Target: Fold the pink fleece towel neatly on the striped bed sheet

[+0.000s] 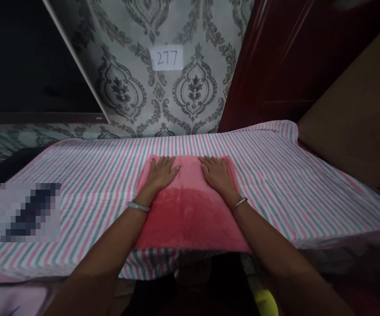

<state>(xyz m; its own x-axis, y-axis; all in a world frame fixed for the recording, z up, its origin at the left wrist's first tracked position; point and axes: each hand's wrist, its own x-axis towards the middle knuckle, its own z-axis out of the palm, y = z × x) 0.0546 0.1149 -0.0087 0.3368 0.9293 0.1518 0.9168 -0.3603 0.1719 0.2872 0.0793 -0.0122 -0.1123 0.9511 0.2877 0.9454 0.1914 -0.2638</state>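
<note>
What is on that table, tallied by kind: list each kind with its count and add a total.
Pink towel: 1
Striped table cover: 1
Hands pressed flat on the towel, left hand and right hand: 2
Wrist bangles: 2
Blurred-out dark item at the left: 1
Total: 7

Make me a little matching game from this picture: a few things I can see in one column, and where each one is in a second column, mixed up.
Things:
1. pink towel
2. striped cloth
3. paper with 277
4. silver bangle

Places:
A. stuck on the patterned wall
B. spread over the whole table
C. lying flat under both hands
D. round the left wrist

The left hand and right hand both lie flat, fingers spread.

Pairs: 1-C, 2-B, 3-A, 4-D
</note>
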